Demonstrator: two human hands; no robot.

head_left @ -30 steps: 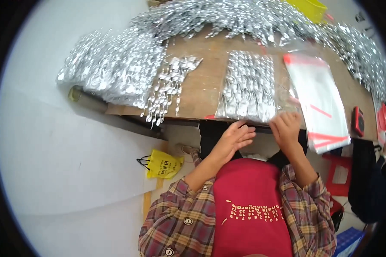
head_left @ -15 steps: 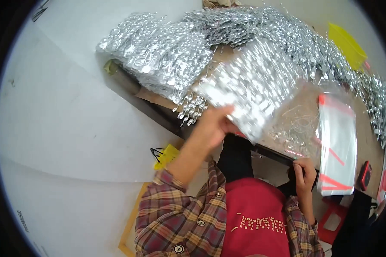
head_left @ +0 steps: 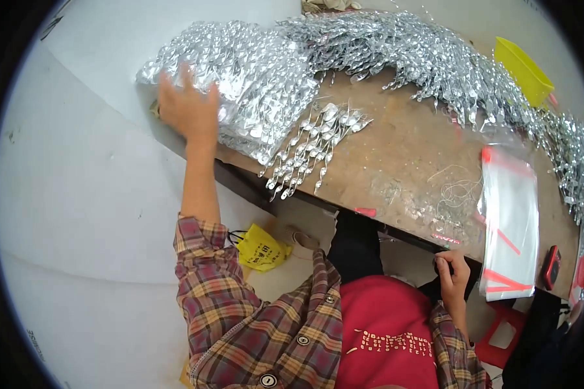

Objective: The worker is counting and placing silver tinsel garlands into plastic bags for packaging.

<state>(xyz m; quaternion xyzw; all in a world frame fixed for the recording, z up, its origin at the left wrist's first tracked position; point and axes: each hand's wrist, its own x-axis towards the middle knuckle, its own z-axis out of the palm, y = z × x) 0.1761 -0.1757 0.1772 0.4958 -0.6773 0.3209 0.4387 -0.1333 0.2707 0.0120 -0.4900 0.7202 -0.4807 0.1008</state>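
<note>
My left hand [head_left: 189, 107] is open, its fingers spread over the left side of a pile of shiny silver spiral strands [head_left: 253, 84], which seem to be in clear plastic packs. Whether the fingertips touch the pile, I cannot tell. Beside the pile, a smaller loose bunch of silver spirals [head_left: 315, 146] lies on the brown table [head_left: 383, 155] and hangs slightly over its near edge. My right hand [head_left: 454, 269] is curled closed at the table's near edge; anything inside it is hidden. Close to it lies a stack of clear plastic bags [head_left: 509, 220] with red strips.
A long heap of silver strands [head_left: 409, 52] lines the far side. Beyond it stands a yellow container [head_left: 522, 71]. Loose white thread [head_left: 457, 191] and a red-black device [head_left: 552, 266] lie on the table. Below are a yellow bag [head_left: 261, 248] and a red stool [head_left: 503, 334].
My left hand has carried the silver pack left to the pile and opened. The tabletop and the loose bunch are now uncovered. My right hand stays near the table's edge.
</note>
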